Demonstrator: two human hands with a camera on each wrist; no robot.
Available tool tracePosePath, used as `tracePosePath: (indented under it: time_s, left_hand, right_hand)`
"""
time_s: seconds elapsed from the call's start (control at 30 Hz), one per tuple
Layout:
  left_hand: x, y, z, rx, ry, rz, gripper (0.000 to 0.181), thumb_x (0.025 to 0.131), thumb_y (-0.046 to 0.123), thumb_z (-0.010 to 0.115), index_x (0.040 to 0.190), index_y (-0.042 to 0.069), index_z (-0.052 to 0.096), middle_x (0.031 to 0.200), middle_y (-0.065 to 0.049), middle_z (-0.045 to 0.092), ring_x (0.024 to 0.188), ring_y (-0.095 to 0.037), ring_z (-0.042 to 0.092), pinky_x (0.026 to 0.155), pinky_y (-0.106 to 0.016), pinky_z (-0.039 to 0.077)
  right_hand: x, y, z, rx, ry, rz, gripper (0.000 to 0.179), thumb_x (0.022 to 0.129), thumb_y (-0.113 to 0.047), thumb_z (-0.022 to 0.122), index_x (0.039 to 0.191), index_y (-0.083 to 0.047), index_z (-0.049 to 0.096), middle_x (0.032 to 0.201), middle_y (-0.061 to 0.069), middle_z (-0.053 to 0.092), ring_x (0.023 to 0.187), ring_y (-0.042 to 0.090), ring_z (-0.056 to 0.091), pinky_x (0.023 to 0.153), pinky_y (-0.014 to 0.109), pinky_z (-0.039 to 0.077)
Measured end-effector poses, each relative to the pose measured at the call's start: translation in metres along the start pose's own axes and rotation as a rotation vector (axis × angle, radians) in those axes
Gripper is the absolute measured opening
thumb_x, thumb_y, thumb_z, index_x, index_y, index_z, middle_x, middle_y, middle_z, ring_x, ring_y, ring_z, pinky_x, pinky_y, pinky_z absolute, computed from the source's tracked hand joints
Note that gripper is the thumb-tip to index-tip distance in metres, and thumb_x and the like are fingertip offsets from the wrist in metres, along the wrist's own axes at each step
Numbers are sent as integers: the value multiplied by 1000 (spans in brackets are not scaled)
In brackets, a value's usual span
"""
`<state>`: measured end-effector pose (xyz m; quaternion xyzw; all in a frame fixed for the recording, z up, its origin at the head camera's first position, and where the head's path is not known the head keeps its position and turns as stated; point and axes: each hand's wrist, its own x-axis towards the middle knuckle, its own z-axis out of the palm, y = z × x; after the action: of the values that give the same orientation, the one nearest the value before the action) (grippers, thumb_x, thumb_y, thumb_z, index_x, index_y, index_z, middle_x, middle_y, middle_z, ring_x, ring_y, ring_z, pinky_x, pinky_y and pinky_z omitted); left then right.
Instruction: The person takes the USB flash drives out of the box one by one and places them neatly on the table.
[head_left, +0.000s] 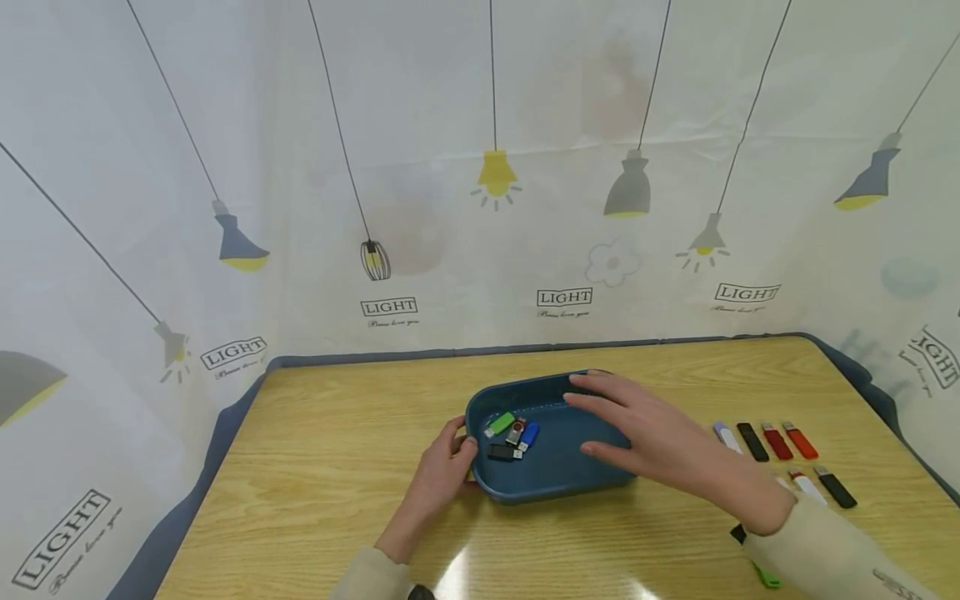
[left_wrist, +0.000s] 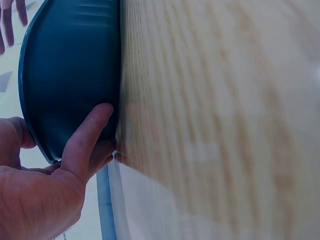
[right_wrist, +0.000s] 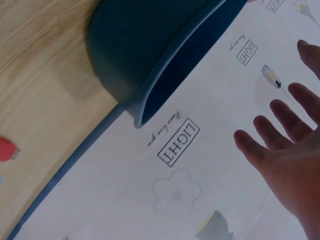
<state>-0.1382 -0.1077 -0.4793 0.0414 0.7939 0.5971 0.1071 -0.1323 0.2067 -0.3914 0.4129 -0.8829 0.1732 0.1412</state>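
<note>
A dark blue plastic bin stands on the table. Several USB sticks lie together at its left end: a green one, a red-and-silver one, a blue one and a black one. My left hand grips the bin's left end, its thumb near the rim. In the left wrist view, fingers press the bin's outer wall. Over the bin's right part hovers my right hand, fingers spread and holding nothing; it hides the bin's far right corner.
Right of the bin, more USB sticks lie in rough rows, among them a black one, a dark red one and a red one. My right sleeve partly covers a green item. A printed curtain borders the wooden table.
</note>
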Motion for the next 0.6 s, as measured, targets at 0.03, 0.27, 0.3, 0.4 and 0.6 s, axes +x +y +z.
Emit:
tracePosePath:
  time_s: [0.03,0.27,0.3,0.4,0.6]
  left_hand:
    - [0,0,0,-2,2,0,52,107,18,46,155,-1,39,141,-32,57,117,-39,65,72,-42,66]
    - [0,1,0,-16,5,2,52,106,17,46,154,-1,39,140,-32,57,116,-38,66,73,-43,66]
    - [0,1,0,-17,4,3,52,107,17,46,154,-2,39,141,-32,57,116,-38,66,73,-43,66]
    - [0,1,0,-21,-2,12,52,107,17,46,154,-2,39,140,-32,58,114,-39,67,72,-43,66]
    - [0,-1,-1,-18,-7,24,51,107,18,47,154,-2,39,138,-32,59,113,-39,67,72,-43,66]
  right_hand:
    - [4,0,2,7,-13,-3,68,88,-31,83,147,-9,57,154,15,51,140,38,47,105,57,50]
    - [30,-1,16,63,-113,3,70,92,-34,79,153,-15,51,157,12,47,143,32,45,109,55,48]
    - [33,0,19,67,-130,-3,71,93,-35,79,154,-15,50,157,13,47,143,32,45,109,55,48]
    - [42,0,27,63,-177,-23,73,92,-36,79,155,-14,48,157,15,46,143,34,44,111,57,45]
    - [53,0,43,57,-292,-20,76,91,-37,80,156,-13,47,159,15,44,146,37,41,116,57,41]
